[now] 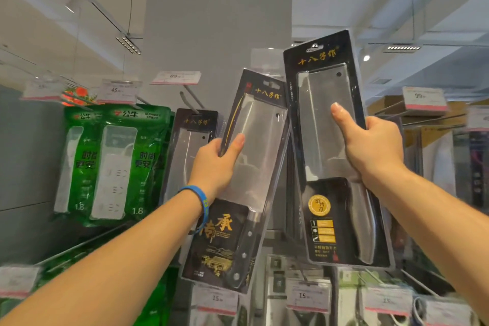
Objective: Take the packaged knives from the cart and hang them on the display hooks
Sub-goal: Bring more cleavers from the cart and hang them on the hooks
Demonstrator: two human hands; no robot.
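Left hand (214, 164) clamped on tilted cleaver pack (262, 145), right hand (370, 145) clamped on second cleaver pack (325, 82), both raised before hooks. Risks: overlapping packs could snag; one-handed hold might slip; hang hole might miss bare hook (189, 99). Right pack's hook apparently hidden.

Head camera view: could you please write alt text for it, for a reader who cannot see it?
A person holds up two packaged cleavers before a shop's hook display: the left hand grips one tilted pack, the right hand a second pack, raised higher. Left of them a third cleaver pack hangs on a hook beside green power-strip packs.
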